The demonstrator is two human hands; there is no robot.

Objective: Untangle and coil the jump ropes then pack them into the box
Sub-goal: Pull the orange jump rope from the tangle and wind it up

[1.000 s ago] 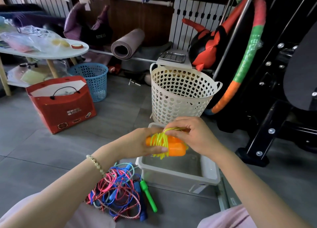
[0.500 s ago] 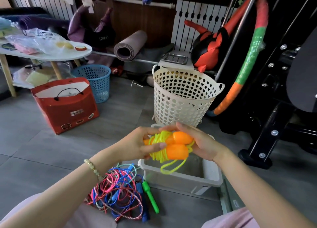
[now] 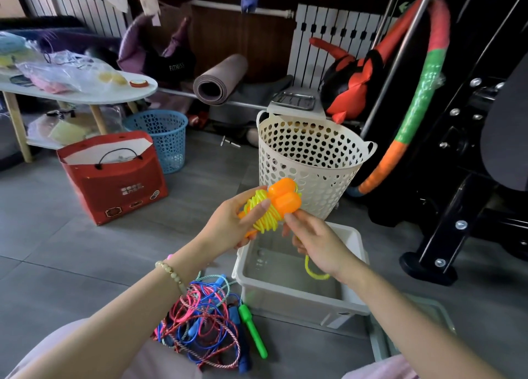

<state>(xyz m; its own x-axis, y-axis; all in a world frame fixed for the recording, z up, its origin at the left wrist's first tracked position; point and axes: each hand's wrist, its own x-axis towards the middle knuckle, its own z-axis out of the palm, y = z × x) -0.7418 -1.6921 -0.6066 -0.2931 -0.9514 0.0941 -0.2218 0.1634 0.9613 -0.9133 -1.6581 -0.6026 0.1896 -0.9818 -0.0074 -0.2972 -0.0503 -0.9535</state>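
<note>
Coil nearly finished: left hand (image 3: 228,227) is gripping the yellow jump rope (image 3: 264,211), wound round its orange handles (image 3: 285,197), above the box (image 3: 285,300). Bundle is now tilting handles-up; right hand (image 3: 317,244) is dropping beneath, pinching the last loose loop (image 3: 313,273). Tucking looks next; tangled pile (image 3: 200,318) is waiting.

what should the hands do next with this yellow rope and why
Probably wind the loose loop onto the yellow jump rope and tuck it in. The left hand grips the rope, wound round its orange handles, and only that loop hangs under the right hand, above the box.
</note>
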